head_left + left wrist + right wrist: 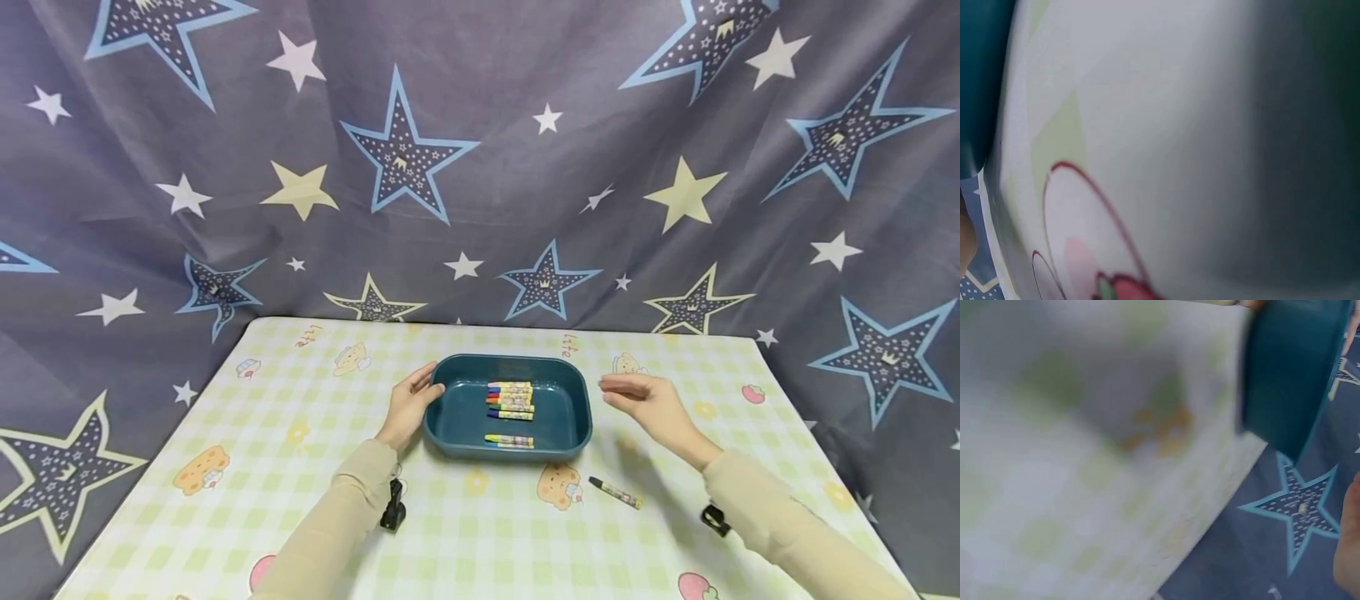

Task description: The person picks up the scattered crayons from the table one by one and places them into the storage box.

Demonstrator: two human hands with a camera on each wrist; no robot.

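Note:
A dark teal tray (510, 455) sits on the table. Inside it, several crayons (512, 400) lie side by side near the middle, and a yellow and a blue crayon (510, 441) lie closer to the near wall. At the tray's left end, my left hand (407, 410) holds the rim, thumb over the edge. My right hand (656, 408) hovers just off the right end, fingers extended and holding nothing. Below it on the cloth lies a black crayon (617, 493). The right wrist view shows the tray's outer wall (1297, 369) with part of my right hand at the edge.
A checked tablecloth (300, 467) with cartoon prints covers the table. Behind the table's far edge hangs a grey curtain (480, 167) patterned with stars. Each wrist carries a small black device, one of them on the left wrist (393, 505).

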